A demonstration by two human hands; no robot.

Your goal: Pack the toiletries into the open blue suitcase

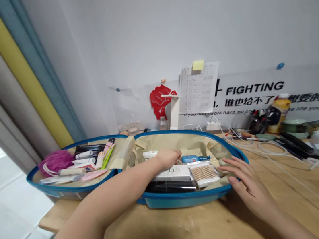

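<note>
An open suitcase with blue rims (179,202) lies on the wooden table, its two halves side by side. My left hand (170,158) reaches down into the right half, fingers curled; what they hold, if anything, is hidden. Close to it are a white box (176,173), a blue bottle (195,158) and a white tube (150,154). A bag of cotton swabs (204,174) and a black packet (170,186) lie along the near side. My right hand (248,182) is at the right rim with fingers spread, holding nothing.
In the left half sit a purple mesh bath puff (57,162), white tubes (84,161) and small packets. White cables (270,150), a yellow-labelled bottle (279,113) and a black case (297,145) are on the table's right. Papers (198,88) hang on the wall behind.
</note>
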